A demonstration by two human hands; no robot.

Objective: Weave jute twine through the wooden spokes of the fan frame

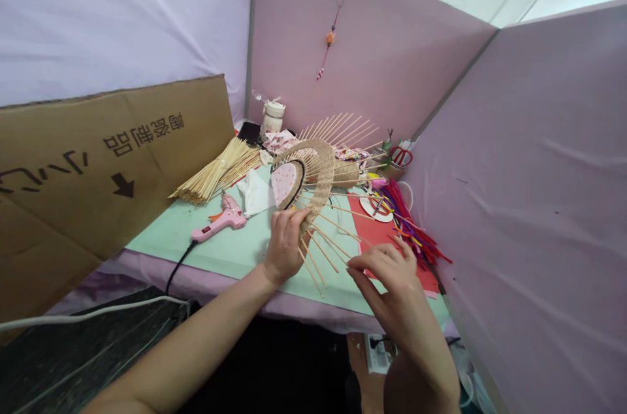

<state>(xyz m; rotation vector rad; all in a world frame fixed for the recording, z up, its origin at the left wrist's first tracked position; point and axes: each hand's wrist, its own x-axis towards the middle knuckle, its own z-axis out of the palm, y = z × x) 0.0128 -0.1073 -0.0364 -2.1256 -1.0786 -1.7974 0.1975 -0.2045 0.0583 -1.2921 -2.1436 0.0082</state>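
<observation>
A half-round woven piece (pixel 324 172) stands tilted above the table, with a twine band, thin wooden sticks (pixel 337 130) fanning out from it and a pink dotted fabric centre (pixel 284 183). My left hand (pixel 287 241) is closed on its lower edge, fingers over the twine band. To the right, my right hand (pixel 389 273) pinches thumb and forefinger together by the tips of the lower sticks. What lies in that pinch is too small to make out. A pink glue gun (pixel 223 221) lies left of my left hand, beside a crumpled white tissue (pixel 257 192).
A bundle of sticks (pixel 210 172) lies against a cardboard sheet (pixel 117 172) at left. Behind stand a white bottle (pixel 273 117) and a twine roll (pixel 347 175). Red-handled scissors (pixel 401 155), coloured pipe cleaners (pixel 416 231) and red paper (pixel 365 228) are at right. A black cord (pixel 177 267) hangs over the front edge.
</observation>
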